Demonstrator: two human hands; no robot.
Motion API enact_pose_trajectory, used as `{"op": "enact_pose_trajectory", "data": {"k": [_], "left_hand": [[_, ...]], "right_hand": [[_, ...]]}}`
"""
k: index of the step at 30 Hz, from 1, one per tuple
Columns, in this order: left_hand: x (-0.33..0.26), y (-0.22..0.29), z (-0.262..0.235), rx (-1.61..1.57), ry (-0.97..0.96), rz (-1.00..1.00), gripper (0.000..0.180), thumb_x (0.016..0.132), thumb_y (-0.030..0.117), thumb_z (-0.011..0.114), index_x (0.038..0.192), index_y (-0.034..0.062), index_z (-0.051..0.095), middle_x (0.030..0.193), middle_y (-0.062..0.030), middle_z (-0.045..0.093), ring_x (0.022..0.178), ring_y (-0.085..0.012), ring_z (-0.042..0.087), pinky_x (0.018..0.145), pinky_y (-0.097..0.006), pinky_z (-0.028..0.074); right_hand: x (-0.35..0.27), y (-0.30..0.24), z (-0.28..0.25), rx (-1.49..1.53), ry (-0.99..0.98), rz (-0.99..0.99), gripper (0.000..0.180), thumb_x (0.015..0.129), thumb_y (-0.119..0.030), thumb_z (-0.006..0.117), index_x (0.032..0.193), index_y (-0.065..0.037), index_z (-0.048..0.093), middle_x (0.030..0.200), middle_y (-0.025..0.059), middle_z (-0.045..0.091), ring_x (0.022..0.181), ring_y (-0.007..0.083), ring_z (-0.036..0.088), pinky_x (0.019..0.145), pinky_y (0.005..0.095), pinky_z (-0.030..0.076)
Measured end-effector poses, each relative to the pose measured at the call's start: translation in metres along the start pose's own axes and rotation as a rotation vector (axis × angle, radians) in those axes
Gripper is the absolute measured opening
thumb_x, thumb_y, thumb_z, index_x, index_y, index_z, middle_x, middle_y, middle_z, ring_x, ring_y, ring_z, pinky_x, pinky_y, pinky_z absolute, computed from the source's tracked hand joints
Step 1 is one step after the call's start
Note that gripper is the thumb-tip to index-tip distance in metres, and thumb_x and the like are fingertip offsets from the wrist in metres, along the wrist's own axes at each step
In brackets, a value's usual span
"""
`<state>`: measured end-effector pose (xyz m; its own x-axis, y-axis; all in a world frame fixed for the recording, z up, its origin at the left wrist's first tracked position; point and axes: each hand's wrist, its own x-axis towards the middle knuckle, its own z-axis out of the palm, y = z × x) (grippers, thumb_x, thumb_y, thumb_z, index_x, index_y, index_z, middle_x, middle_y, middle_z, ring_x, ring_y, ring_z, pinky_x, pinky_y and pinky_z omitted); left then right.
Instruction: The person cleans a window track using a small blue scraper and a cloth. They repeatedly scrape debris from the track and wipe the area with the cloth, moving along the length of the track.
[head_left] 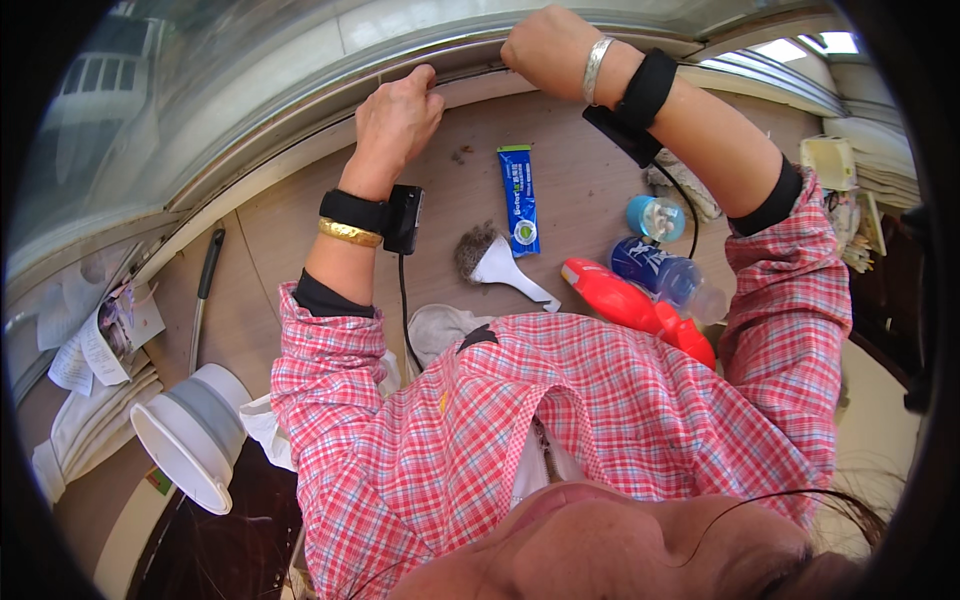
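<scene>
My left hand (398,118) is closed, its fingers curled together at the window frame's lower track (300,135). Farther right along the same track, my right hand (556,52) makes a fist turned down toward the frame. Whatever the fingers may hold is hidden in both hands. Below them on the wooden sill (440,185) lie a blue tube (520,205) with a green end and a white-handled brush (495,262) with grey, dusty bristles. To the right, a red plastic bottle (615,293) lies on its side near a clear bottle with a blue label (650,265).
A turquoise-rimmed container (656,217) sits by the bottles. At left are a white and grey bucket (195,435) tipped sideways, a black-handled tool (209,265) and folded cloths (100,430). A pale cloth (440,330) lies before my body. Cables hang from both wrist straps.
</scene>
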<state>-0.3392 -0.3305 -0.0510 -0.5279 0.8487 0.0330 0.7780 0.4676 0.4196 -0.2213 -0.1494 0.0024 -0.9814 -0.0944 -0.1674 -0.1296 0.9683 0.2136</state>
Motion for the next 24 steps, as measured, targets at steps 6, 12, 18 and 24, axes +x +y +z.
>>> {"op": "enact_pose_trajectory", "data": {"k": [6,12,18,24], "left_hand": [[-0.001,-0.003,0.006,-0.119,0.015,-0.051,0.024,0.082,0.023,0.051,0.1,0.0104,0.062,0.083,-0.0164,0.067,0.086,-0.037,0.063,0.073,-0.046,0.05],[-0.002,-0.011,0.013,-0.283,-0.002,-0.133,0.027,0.081,0.026,0.053,0.101,0.0112,0.063,0.085,-0.014,0.068,0.085,-0.0351,0.064,0.074,-0.043,0.05],[-0.002,-0.018,0.02,-0.51,-0.032,-0.162,0.029,0.08,0.02,0.054,0.105,0.0073,0.063,0.075,-0.0127,0.067,0.069,-0.0262,0.064,0.066,-0.035,0.05],[-0.01,-0.009,0.015,-1.015,-0.23,-0.288,0.032,0.086,0.014,0.052,0.117,0.0052,0.056,0.063,0.0004,0.056,0.053,-0.006,0.049,0.049,-0.02,0.038]], "right_hand": [[0.002,0.003,0.017,0.197,0.107,0.118,0.013,0.074,-0.002,0.062,0.082,-0.01,0.067,0.078,0.0086,0.069,0.075,0.0271,0.067,0.064,0.0359,0.053],[0.003,0.002,0.023,0.246,0.136,0.146,0.013,0.075,-0.002,0.06,0.083,-0.01,0.067,0.078,0.0088,0.069,0.075,0.0286,0.067,0.066,0.0377,0.053],[0.007,-0.005,0.021,0.287,0.12,0.156,0.012,0.083,-0.01,0.061,0.093,-0.008,0.069,0.078,0.0128,0.069,0.072,0.0279,0.066,0.065,0.038,0.052],[-0.022,0.008,0.012,0.63,0.222,0.176,0.023,0.087,-0.019,0.063,0.107,-0.009,0.068,0.081,0.0146,0.068,0.068,0.0251,0.065,0.065,0.0362,0.051]]}}
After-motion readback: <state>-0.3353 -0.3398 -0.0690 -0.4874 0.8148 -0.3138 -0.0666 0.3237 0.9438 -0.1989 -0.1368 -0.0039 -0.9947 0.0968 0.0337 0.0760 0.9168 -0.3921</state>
